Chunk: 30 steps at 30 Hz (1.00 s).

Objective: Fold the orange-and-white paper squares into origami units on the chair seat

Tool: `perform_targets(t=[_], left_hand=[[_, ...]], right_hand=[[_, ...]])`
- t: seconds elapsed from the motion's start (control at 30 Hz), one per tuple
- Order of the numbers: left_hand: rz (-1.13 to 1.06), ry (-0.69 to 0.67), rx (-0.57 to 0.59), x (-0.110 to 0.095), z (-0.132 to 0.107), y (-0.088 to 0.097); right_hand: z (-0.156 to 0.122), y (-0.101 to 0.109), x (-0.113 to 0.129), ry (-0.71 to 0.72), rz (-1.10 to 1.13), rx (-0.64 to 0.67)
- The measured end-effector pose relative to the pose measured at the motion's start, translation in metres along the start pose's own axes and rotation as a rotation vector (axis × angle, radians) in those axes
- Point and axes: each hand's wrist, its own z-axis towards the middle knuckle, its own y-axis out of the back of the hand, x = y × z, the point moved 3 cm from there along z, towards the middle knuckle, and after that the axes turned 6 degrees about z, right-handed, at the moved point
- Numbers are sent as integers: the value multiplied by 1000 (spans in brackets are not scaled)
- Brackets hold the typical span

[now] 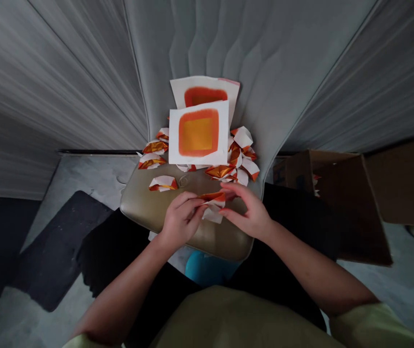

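Observation:
Over the front of the chair seat, my left hand [182, 218] pinches the left end of a folded piece of orange-and-white joss paper [212, 205]. The thumb and fingers of my right hand [248, 210] curve around its right end, the thumb low against the white part. Just beyond lies a single folded paper [163, 183] on the seat. Flat sheets [198, 159] with orange squares and gold centres lie stacked farther back. More folded papers gather to their left [152, 161] and right [243, 137].
The padded grey chair [134, 198] stands between my knees. A rubber band [184, 181] lies on its seat. To the right is an open cardboard box [351, 193] with bits of paper inside. Something blue [207, 268] sits beneath the seat. A dark mat [65, 246] covers floor at left.

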Motion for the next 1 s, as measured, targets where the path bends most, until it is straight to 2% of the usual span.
perform_targets(t=[0.1, 0.2, 0.3, 0.5, 0.57, 0.67, 1.0], left_hand=[[-86, 108, 17, 6, 4, 1], [-142, 199, 14, 11, 3, 0], [-214, 356, 16, 16, 0, -4], [-259, 507, -33, 25, -3, -12], [-323, 617, -54, 29, -3, -14], [-397, 774, -26, 32, -4, -16], [-409, 796, 53, 32, -3, -18]], right_hand=[[3, -4, -14, -201, 125, 7], [5, -16, -25, -394, 269, 102], [5, -29, -32, -511, 420, 121], [8, -36, -34, -545, 416, 38], [10, -34, -35, -551, 402, 3], [11, -30, -37, -562, 382, -68], [12, -26, -40, -591, 389, -102]])
